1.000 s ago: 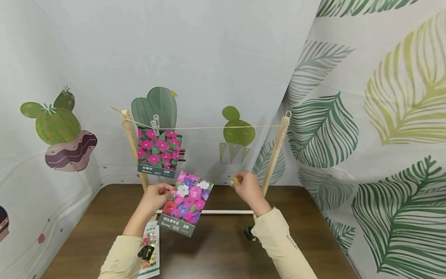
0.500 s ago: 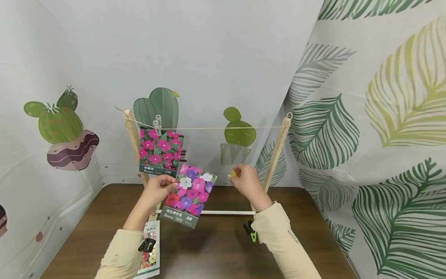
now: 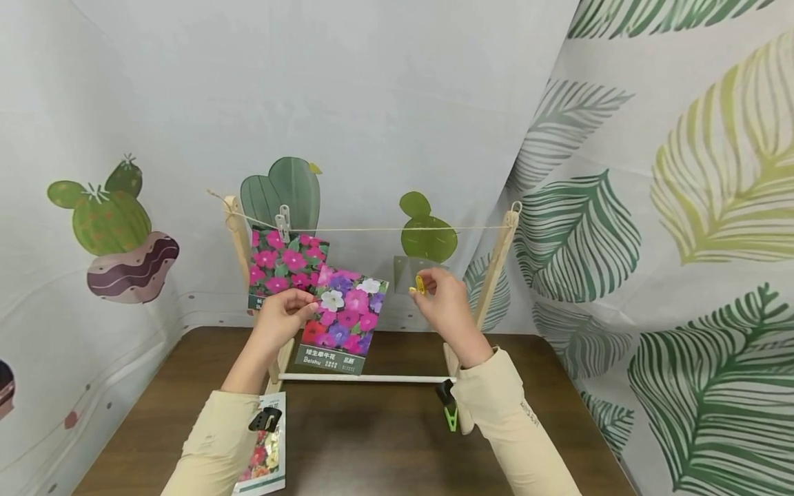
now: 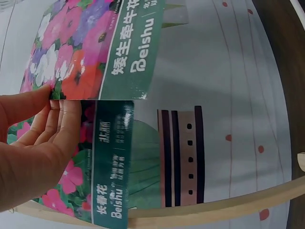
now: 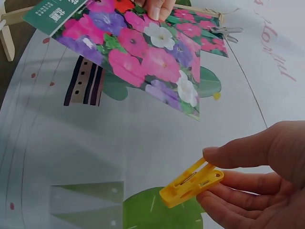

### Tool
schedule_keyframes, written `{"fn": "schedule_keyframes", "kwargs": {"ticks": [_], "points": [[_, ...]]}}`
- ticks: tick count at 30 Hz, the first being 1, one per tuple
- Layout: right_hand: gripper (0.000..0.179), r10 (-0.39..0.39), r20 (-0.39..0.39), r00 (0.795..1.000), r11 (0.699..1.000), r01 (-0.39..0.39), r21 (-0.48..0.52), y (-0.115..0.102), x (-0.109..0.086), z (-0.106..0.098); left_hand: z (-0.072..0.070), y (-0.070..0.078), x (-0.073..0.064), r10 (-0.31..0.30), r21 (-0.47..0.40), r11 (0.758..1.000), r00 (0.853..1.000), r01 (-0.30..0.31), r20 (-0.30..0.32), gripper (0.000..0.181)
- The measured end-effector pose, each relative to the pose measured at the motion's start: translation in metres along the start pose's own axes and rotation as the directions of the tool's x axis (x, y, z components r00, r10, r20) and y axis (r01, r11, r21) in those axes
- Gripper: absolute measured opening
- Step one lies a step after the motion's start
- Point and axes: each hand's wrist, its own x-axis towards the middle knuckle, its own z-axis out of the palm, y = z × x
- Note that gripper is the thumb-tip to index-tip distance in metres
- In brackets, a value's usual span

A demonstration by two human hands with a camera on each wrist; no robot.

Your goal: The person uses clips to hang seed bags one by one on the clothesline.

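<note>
Pinching the left edge of a mixed-flower packet (image 3: 345, 320), the left hand (image 3: 280, 322) shows near the middle of the head view. The packet leans a little and partly overlaps a pink-flower packet (image 3: 288, 258), which a pale clip (image 3: 282, 222) fastens to a string (image 3: 366, 229). The mixed-flower packet's top edge appears lower than the string. Off to its right and apart from it, the right hand (image 3: 448, 303) has its grip closed on a yellow clip (image 3: 420, 284). A wooden right post (image 3: 496, 269) carries one end of the string; a black clip (image 3: 443, 393) and a green clip (image 3: 451, 418) sit near its foot. A white-edged packet (image 3: 267, 458) lies on the counter (image 3: 372, 434), partly covered by the left sleeve (image 3: 214, 437).

From the left wrist, the thumb presses the mixed-flower packet's front at its edge, with fingers behind; the pink-flower packet shows beyond them.

From the right wrist, the yellow clip's handles lie between thumb and fingers, well clear of the mixed-flower packet.
</note>
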Motion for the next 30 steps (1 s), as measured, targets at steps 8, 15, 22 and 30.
{"fn": "schedule_keyframes", "kwargs": {"ticks": [8,15,22,30], "points": [[0.028,-0.012,-0.059,0.998,1.000,0.013,0.014,-0.012,0.006,-0.008,-0.001,0.010,0.005,0.000,-0.049,0.999,1.000,-0.001,-0.016,0.023],[0.026,-0.038,-0.089,0.995,0.998,0.042,0.042,-0.025,0.012,-0.018,0.001,0.021,0.009,0.018,-0.091,0.996,1.000,-0.019,-0.007,0.024],[0.027,-0.124,-0.142,0.982,0.990,0.131,0.043,-0.039,0.017,-0.032,0.003,0.031,0.012,0.017,-0.113,0.993,0.999,-0.020,-0.027,0.025],[0.027,-0.160,-0.187,0.969,0.977,0.183,0.111,-0.053,0.028,-0.040,0.006,0.038,0.017,0.024,-0.151,0.988,0.999,-0.031,-0.046,0.025]]}}
